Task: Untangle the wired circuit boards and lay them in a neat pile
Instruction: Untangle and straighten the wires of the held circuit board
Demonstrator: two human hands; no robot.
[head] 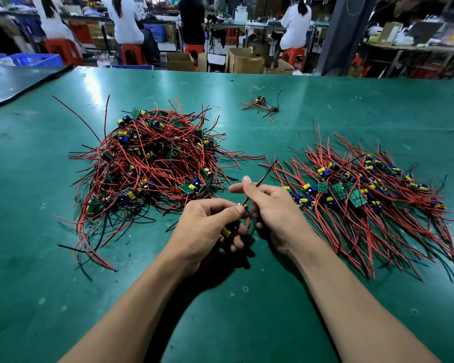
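Observation:
A tangled heap of small green circuit boards with red and black wires (152, 163) lies on the green table at the left. To the right, a row of sorted boards (357, 195) lies with wires fanned out in line. Between the two, my left hand (210, 231) grips one circuit board (226, 231) with a yellow capacitor, its board mostly hidden in my fingers. My right hand (270, 205) pinches that board's red and black wires (262, 179) between thumb and fingers, and the wires run up and away to the right.
Two loose wired boards (262, 104) lie farther back near the middle of the green table (247, 310). Beyond the table's far edge stand cardboard boxes (244, 60), red stools and several seated people at other benches.

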